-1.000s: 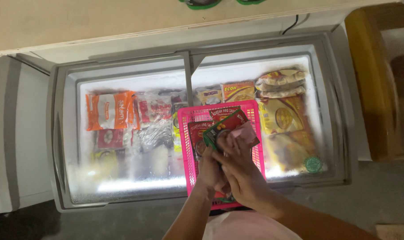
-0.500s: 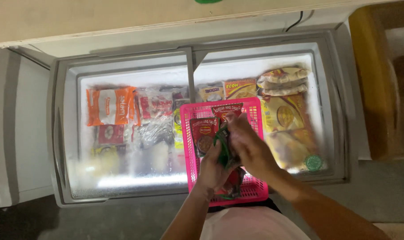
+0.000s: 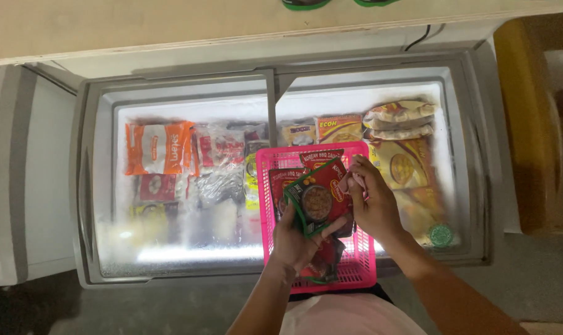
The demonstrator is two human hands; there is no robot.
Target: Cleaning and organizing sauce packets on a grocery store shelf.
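A pink plastic basket (image 3: 268,186) rests on the front rim of an open chest freezer (image 3: 95,186), and red packets lie inside it. My left hand (image 3: 297,242) holds a red and green food packet (image 3: 319,197) upright over the basket. At the packet's upper right edge my right hand (image 3: 371,205) pinches a small pinkish packet (image 3: 356,181). Both forearms reach in from the bottom of the view.
The freezer is full of frozen food bags: orange and white ones (image 3: 157,147) at left, clear frosted ones (image 3: 219,186) in the middle, yellow ones (image 3: 399,167) at right. A yellow and brown box (image 3: 536,124) stands to the right. Another white freezer (image 3: 8,180) sits at left.
My hands and the packet shifted slightly. My right hand moved from the basket's upper middle to the packet's right edge. The view drew a little closer.
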